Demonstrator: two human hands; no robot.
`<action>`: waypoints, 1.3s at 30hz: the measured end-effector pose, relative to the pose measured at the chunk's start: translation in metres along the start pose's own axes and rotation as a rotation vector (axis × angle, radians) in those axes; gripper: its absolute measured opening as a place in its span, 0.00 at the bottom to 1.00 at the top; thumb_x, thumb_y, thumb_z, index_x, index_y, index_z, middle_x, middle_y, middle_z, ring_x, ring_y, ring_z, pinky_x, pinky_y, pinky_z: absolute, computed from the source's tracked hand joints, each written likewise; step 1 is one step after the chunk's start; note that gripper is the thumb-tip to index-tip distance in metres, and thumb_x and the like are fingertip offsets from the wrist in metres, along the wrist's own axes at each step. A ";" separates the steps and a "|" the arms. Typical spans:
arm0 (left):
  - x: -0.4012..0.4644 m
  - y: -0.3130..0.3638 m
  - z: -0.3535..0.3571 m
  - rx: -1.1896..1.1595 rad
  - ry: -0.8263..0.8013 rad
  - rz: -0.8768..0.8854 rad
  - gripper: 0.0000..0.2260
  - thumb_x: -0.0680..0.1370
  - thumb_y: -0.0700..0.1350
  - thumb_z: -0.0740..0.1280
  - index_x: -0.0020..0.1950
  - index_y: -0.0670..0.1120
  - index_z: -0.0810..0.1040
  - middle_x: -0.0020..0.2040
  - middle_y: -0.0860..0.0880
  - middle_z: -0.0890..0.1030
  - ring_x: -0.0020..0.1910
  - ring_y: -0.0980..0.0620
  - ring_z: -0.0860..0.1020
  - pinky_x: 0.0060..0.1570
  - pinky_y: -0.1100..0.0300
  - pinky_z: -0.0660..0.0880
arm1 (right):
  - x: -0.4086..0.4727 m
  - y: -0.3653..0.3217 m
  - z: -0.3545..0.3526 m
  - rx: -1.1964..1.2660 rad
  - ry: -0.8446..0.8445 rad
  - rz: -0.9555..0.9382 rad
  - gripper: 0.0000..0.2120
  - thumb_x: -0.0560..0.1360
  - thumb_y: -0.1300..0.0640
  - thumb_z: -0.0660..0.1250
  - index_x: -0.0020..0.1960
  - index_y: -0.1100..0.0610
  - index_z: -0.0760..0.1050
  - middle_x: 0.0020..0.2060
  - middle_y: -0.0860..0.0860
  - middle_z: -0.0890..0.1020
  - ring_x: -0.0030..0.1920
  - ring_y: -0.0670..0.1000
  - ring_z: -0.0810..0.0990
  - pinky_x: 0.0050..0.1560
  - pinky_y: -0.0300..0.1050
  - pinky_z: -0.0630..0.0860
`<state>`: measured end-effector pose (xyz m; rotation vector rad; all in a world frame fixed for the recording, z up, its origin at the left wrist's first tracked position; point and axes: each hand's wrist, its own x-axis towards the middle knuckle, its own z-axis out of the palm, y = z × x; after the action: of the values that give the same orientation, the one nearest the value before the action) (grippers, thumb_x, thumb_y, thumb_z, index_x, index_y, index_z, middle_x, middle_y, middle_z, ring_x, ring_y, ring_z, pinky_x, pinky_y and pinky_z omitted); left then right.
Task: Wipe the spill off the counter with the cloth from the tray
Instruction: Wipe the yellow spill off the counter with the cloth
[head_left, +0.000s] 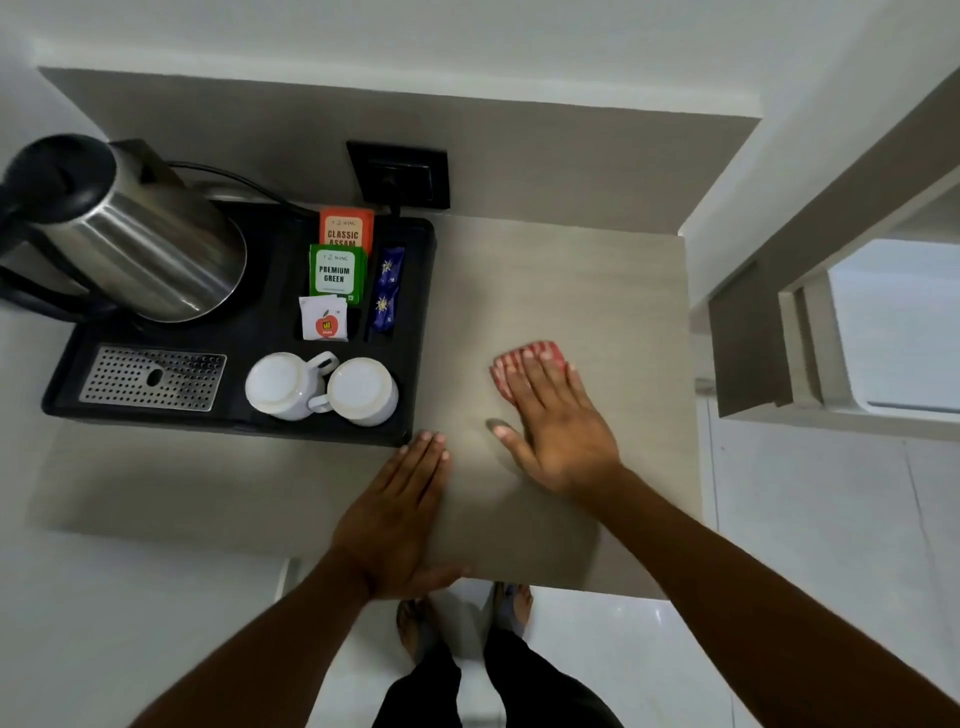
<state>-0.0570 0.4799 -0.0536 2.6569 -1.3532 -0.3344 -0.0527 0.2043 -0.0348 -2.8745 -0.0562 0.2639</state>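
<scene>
A red-and-white striped cloth lies flat on the beige counter, to the right of the black tray. My right hand presses down on the cloth with fingers spread, covering most of it. My left hand rests flat on the counter near the tray's front right corner, holding nothing. I cannot make out any spill on the counter surface.
The tray holds a steel kettle, tea sachets, blue sachets, two upturned white cups and a perforated drip plate. A black wall socket sits behind. The counter ends at the right and front edges.
</scene>
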 end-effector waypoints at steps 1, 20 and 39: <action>0.000 0.000 0.000 0.003 0.004 0.000 0.54 0.75 0.76 0.60 0.83 0.35 0.54 0.84 0.34 0.53 0.84 0.37 0.48 0.82 0.43 0.47 | -0.009 0.011 -0.001 -0.001 0.010 -0.007 0.35 0.81 0.35 0.49 0.82 0.53 0.51 0.81 0.57 0.54 0.81 0.58 0.47 0.80 0.57 0.45; -0.002 -0.001 0.001 -0.038 -0.020 -0.012 0.53 0.76 0.75 0.59 0.83 0.35 0.53 0.84 0.34 0.53 0.84 0.38 0.47 0.82 0.42 0.48 | 0.103 -0.020 -0.016 0.034 0.022 -0.109 0.30 0.83 0.42 0.46 0.82 0.53 0.52 0.81 0.57 0.54 0.81 0.59 0.45 0.79 0.59 0.44; -0.001 0.008 -0.009 0.055 -0.119 -0.065 0.53 0.76 0.77 0.48 0.83 0.35 0.44 0.84 0.35 0.45 0.84 0.39 0.40 0.82 0.42 0.45 | -0.107 -0.052 0.033 0.119 0.227 0.287 0.26 0.82 0.56 0.59 0.80 0.55 0.61 0.78 0.58 0.62 0.80 0.61 0.56 0.79 0.59 0.51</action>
<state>-0.0616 0.4766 -0.0434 2.7709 -1.3296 -0.4769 -0.1649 0.2562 -0.0339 -2.7665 0.4019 -0.0095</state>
